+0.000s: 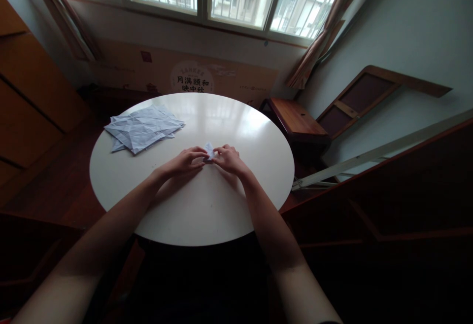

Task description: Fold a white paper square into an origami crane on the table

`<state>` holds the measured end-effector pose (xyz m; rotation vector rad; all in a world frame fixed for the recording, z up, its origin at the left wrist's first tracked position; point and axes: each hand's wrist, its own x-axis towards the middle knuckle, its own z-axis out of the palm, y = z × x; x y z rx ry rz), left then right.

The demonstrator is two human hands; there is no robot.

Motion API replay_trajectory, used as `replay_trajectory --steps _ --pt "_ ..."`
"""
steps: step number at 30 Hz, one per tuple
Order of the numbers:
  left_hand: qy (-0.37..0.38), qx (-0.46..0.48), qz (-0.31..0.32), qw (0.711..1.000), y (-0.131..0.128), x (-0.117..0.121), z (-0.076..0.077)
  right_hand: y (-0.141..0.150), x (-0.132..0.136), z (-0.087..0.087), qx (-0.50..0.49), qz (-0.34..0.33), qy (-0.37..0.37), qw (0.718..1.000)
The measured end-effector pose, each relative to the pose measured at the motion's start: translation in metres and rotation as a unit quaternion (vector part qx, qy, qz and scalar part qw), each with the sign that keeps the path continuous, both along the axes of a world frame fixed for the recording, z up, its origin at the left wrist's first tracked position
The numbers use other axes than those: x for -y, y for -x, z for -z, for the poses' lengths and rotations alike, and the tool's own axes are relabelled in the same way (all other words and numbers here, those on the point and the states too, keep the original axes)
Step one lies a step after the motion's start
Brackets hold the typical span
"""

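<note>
A small folded piece of white paper (209, 150) is pinched between my two hands over the middle of a round white table (258, 131). My left hand (187, 160) grips its left side with curled fingers. My right hand (228, 158) grips the right side, fingers closed on it. Most of the paper is hidden by my fingers; only a pointed tip shows.
A loose stack of creased white paper sheets (142, 128) lies at the table's far left. A wooden stool (295, 119) stands right of the table, a wooden cabinet (33, 87) at the left, a printed cardboard box (192, 75) under the window behind.
</note>
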<state>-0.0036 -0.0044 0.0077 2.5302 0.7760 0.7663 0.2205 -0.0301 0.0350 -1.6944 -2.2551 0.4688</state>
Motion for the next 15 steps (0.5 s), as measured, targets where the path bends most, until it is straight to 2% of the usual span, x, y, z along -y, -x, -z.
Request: replay_trajectory --steps 15 --pt "-0.007 -0.009 -0.001 1.000 0.0006 -0.0003 0.0007 -0.0001 0.0005 -0.0018 0.003 -0.002 0.005 1.000"
